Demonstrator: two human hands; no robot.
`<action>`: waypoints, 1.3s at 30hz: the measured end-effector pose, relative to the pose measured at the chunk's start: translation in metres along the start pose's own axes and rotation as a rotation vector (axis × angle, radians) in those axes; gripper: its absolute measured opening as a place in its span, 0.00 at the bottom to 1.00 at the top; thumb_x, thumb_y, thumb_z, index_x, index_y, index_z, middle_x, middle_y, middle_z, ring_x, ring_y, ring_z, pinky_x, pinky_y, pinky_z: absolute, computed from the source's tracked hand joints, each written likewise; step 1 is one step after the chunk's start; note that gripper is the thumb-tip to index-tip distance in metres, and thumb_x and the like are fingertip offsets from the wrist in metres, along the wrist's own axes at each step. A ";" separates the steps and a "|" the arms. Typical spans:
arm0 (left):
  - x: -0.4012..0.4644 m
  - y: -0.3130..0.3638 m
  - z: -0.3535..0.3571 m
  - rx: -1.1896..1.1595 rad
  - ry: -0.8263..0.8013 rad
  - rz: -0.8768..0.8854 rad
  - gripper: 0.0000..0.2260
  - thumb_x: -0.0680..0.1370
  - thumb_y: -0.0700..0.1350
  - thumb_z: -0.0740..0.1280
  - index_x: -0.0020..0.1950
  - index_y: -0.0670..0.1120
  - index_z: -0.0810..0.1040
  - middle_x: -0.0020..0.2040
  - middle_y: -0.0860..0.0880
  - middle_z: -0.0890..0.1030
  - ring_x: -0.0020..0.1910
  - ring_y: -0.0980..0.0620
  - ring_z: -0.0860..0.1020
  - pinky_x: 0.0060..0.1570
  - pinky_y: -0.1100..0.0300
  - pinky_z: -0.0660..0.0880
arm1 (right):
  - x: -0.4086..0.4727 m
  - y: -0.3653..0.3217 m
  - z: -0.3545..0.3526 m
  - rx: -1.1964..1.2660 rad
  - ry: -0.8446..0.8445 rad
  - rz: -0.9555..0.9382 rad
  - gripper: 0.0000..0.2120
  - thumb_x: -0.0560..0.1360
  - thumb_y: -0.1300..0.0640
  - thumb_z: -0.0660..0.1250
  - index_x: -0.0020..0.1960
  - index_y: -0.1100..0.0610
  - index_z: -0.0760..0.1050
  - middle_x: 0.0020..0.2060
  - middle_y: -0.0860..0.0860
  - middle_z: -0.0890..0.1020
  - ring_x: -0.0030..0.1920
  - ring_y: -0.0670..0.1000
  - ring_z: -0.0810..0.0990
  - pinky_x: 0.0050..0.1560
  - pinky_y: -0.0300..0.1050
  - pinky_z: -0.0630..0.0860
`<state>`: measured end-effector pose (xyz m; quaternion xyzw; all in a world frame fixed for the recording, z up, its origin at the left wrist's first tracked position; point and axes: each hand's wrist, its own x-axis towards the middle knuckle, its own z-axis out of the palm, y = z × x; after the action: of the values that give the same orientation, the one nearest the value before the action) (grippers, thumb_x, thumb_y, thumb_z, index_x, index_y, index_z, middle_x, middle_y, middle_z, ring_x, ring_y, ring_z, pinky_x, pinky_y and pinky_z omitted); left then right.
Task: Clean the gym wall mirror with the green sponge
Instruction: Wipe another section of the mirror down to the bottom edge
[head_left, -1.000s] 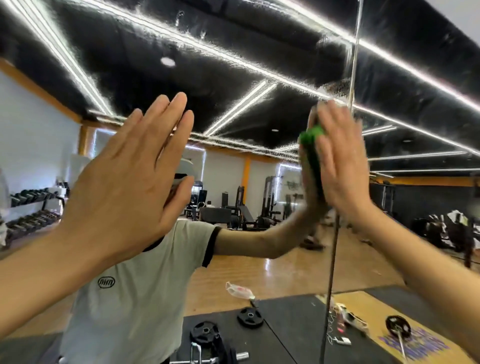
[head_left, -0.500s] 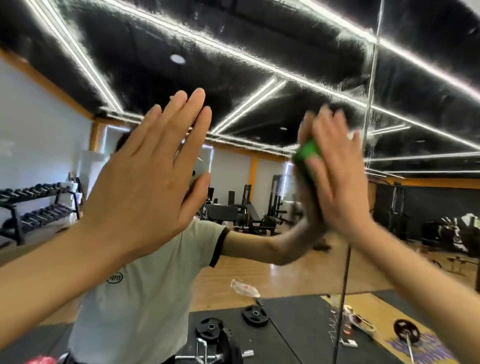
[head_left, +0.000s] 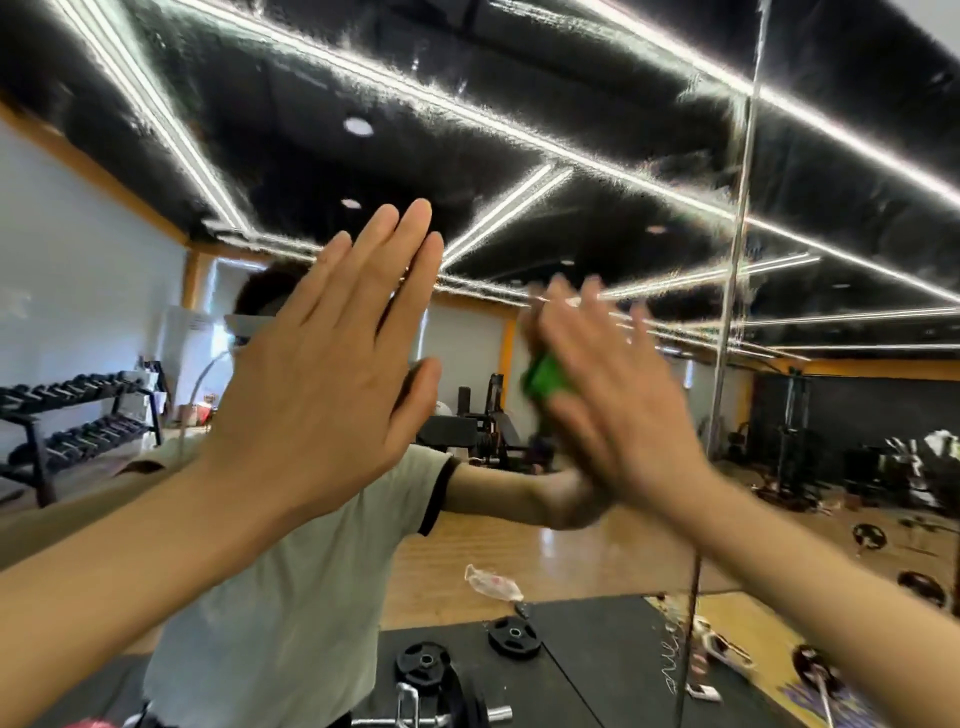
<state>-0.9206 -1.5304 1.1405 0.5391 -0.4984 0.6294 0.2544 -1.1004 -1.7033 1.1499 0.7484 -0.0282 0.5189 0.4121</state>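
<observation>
Mid-wipe I'd say: right hand presses the small green sponge flat-fingered on the big wall mirror. Left hand is spread flat, holding nothing, and plenty of glass looks unwiped.

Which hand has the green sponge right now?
The right hand: its fingers press the green sponge against the mirror, blurred by motion. The left hand is flat, fingers straight, holding nothing.
</observation>
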 end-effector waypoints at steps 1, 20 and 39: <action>0.000 0.000 0.000 0.001 0.001 -0.001 0.30 0.83 0.51 0.51 0.81 0.36 0.55 0.82 0.38 0.55 0.81 0.41 0.54 0.80 0.48 0.49 | 0.033 0.019 -0.003 0.068 0.061 0.148 0.28 0.86 0.45 0.43 0.80 0.60 0.55 0.80 0.58 0.56 0.79 0.53 0.48 0.79 0.48 0.40; -0.031 -0.090 -0.032 -0.020 0.006 -0.072 0.31 0.83 0.55 0.49 0.82 0.39 0.54 0.83 0.42 0.52 0.82 0.45 0.49 0.80 0.47 0.47 | 0.133 0.027 -0.007 0.114 0.219 0.607 0.26 0.86 0.49 0.45 0.81 0.60 0.56 0.81 0.56 0.56 0.81 0.56 0.49 0.80 0.54 0.40; -0.033 -0.093 -0.038 0.006 0.030 -0.097 0.31 0.82 0.52 0.51 0.82 0.37 0.54 0.82 0.40 0.54 0.81 0.44 0.52 0.79 0.58 0.40 | 0.122 -0.066 0.005 0.092 0.166 0.469 0.27 0.85 0.50 0.46 0.82 0.58 0.52 0.82 0.54 0.52 0.81 0.55 0.47 0.80 0.55 0.41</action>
<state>-0.8470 -1.4545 1.1453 0.5540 -0.4660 0.6258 0.2904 -1.0094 -1.6165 1.2080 0.6942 -0.1435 0.6608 0.2466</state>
